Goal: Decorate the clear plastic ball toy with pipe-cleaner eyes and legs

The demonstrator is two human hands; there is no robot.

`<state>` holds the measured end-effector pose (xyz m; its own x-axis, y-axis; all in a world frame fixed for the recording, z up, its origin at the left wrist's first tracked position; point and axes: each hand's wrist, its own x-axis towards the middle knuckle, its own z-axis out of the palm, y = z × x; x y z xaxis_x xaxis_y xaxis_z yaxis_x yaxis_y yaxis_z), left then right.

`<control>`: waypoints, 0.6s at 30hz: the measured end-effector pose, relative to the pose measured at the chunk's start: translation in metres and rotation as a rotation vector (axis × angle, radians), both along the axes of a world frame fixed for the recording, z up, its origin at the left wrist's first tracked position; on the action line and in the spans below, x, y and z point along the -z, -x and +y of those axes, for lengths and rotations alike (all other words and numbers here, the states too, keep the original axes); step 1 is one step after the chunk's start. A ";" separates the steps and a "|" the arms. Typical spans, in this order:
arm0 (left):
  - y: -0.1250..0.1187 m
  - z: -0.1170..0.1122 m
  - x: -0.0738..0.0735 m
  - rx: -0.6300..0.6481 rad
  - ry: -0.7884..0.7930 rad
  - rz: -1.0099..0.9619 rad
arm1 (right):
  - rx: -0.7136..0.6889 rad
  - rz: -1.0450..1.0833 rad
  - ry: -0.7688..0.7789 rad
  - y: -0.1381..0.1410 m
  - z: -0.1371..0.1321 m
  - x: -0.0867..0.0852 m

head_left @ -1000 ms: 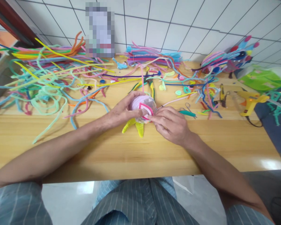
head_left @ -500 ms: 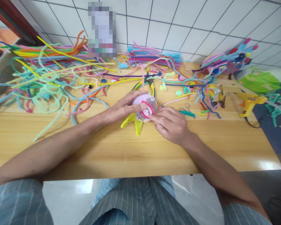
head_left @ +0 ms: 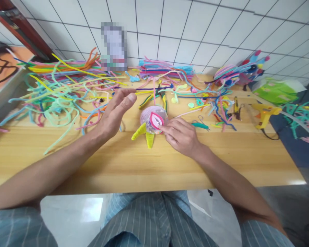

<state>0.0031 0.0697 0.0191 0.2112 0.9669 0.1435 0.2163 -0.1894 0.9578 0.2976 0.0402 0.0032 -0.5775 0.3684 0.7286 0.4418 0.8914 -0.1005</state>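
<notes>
A small round craft figure (head_left: 147,116) stands on the wooden table, partly wrapped in lilac pipe cleaner, with a clear, shiny front. Two yellow pipe-cleaner points (head_left: 149,140) stick out from its lower side, and a pink stem rises above it. On its front lies a pink-edged, pale leaf-shaped piece (head_left: 154,120). My right hand (head_left: 182,135) is closed at the figure's right side, a fingertip on the piece's lower edge; its thumb is partly hidden. To the left, my left hand (head_left: 117,111) hovers empty and open, apart from the figure.
Loose pipe cleaners (head_left: 59,103) cover the left of the table, with a bundle (head_left: 167,70) at the back. Pliers (head_left: 164,101) lie behind the figure, small teal-handled scissors (head_left: 201,126) to its right. Farther right are a yellow glue gun (head_left: 264,115) and a green bag (head_left: 275,91).
My left hand has let go of the figure and moved left, uncovering the pink-edged piece. My right hand stays at the figure. The camera view has shifted slightly.
</notes>
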 end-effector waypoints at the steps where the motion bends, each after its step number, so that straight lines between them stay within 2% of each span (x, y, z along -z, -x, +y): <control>1: 0.000 -0.010 0.000 -0.069 0.003 -0.025 | -0.004 0.010 -0.010 0.000 0.000 0.000; 4: -0.005 -0.048 0.008 -0.200 0.035 -0.052 | -0.015 0.039 -0.035 0.002 0.001 0.000; 7: -0.015 -0.083 0.024 -0.226 0.140 -0.023 | -0.018 0.031 -0.012 0.002 0.002 0.003; 9: -0.022 -0.096 0.033 -0.240 0.161 -0.010 | -0.011 0.024 0.007 0.001 0.002 0.006; 13: -0.039 -0.092 0.039 -0.251 0.133 -0.014 | 0.007 0.023 0.021 -0.001 0.003 0.010; 18: -0.052 -0.070 0.030 -0.224 0.139 -0.090 | 0.008 0.008 0.075 -0.002 0.005 0.011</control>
